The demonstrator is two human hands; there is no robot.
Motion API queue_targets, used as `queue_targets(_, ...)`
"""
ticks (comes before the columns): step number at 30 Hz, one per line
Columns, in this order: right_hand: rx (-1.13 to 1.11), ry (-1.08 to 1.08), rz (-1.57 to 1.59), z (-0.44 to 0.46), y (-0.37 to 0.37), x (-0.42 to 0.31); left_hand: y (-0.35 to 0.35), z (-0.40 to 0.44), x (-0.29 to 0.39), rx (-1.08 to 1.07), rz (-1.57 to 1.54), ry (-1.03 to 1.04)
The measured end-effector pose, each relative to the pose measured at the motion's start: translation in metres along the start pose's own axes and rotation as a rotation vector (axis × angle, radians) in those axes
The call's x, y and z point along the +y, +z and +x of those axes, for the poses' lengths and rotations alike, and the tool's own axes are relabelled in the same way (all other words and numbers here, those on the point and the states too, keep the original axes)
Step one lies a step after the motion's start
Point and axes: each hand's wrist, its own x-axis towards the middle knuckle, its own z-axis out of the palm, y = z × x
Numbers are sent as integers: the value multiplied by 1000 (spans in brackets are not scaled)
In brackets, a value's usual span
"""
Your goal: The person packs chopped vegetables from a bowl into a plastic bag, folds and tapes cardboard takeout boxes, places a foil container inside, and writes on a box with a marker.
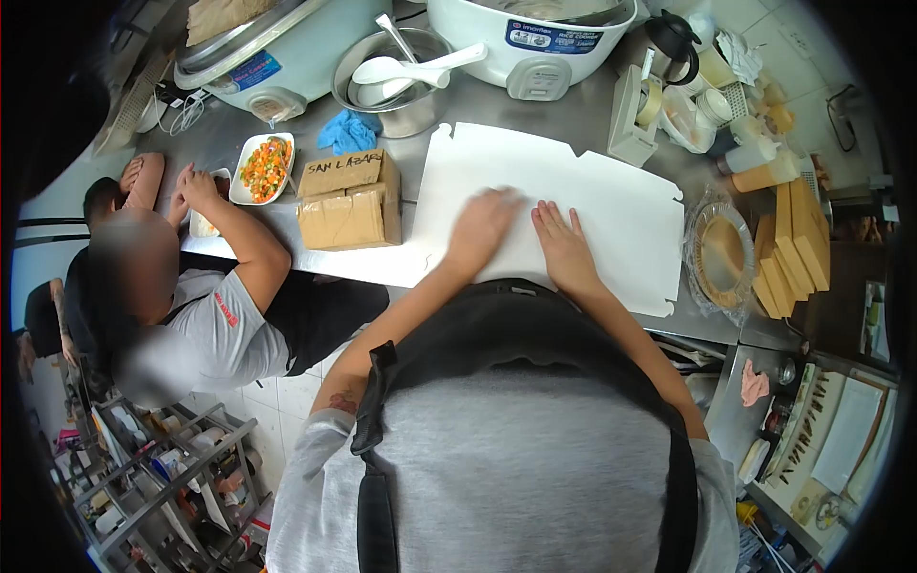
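A large white flat sheet (pixel 611 205) with notched edges, like an unfolded carton, lies on the steel table in front of me. My right hand (pixel 566 250) rests flat on it, fingers stretched out and pointing away from me. Just left of it, my left hand (pixel 485 229) is over the same sheet. Motion smears its fingers, so I cannot make out their pose. Beside the sheet's left edge stands a taped brown cardboard box (pixel 349 201) with "SAN LAZARO"-like handwriting on top.
Two rice cookers (pixel 540 43) and a steel pot (pixel 406 119) with white spoons line the back. A blue cloth (pixel 350 132) and a tray of chopped vegetables (pixel 266 170) lie left. Brown boxes (pixel 791 244) stand right. A seated person (pixel 215 315) is at my left.
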Motion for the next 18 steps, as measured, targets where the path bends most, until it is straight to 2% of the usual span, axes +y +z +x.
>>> queue_targets(1, 6, 19, 15, 2, 3, -1, 8, -5, 7, -193, -129, 83)
queue_targets(3, 12, 57, 49, 3, 5, -5, 16, -10, 25, -282, -310, 29)
queue_targets(6, -25, 52, -30, 3, 0, -8, -1, -13, 18, -334, -146, 109)
queue_targets(12, -21, 32, -22, 13, -8, 2, -29, -29, 9, -342, -25, -177)
queue_targets(15, -385, 98, 501, 46, -32, 54, -35, -31, 8, -371, 21, -266)
queue_targets(16, -272, 44, 862, 60, -20, 92, -36, -29, 8, -376, 2, -267)
queue_targets(17, -348, 302, 1237, 72, -62, 111, -37, -27, 8, -391, 18, -267)
queue_targets(18, -48, 310, 1495, 84, -80, 136, -39, -25, 9, -410, 32, -272)
